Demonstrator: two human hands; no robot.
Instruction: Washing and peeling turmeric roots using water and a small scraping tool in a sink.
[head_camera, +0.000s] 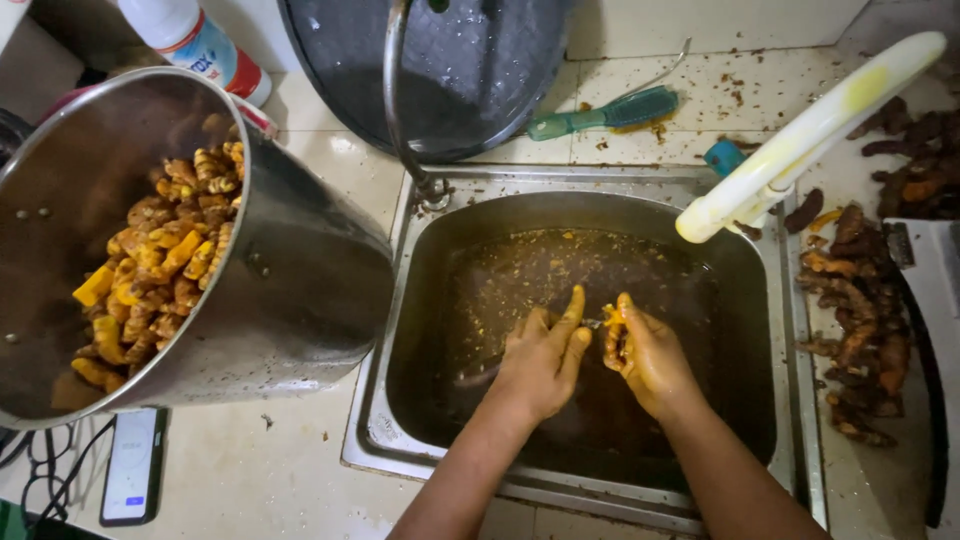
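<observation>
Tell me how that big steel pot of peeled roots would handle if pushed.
The steel pot looks heavy: peeled yellow roots fill much of it. It leans tilted beside the sink, so it might tip or slide. Its smooth wall is probably slippery.

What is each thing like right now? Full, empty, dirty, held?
Left hand: over the sink, fingers closed on a small tool.
Right hand: holding a turmeric piece.
Sink: dirty, brown scraps on its bottom.
Steel pot: tilted, holding peeled yellow roots.
Unpeeled roots: piled on the counter, right.
Green brush: lying flat, unused.
Phone: lying flat, screen lit.
</observation>
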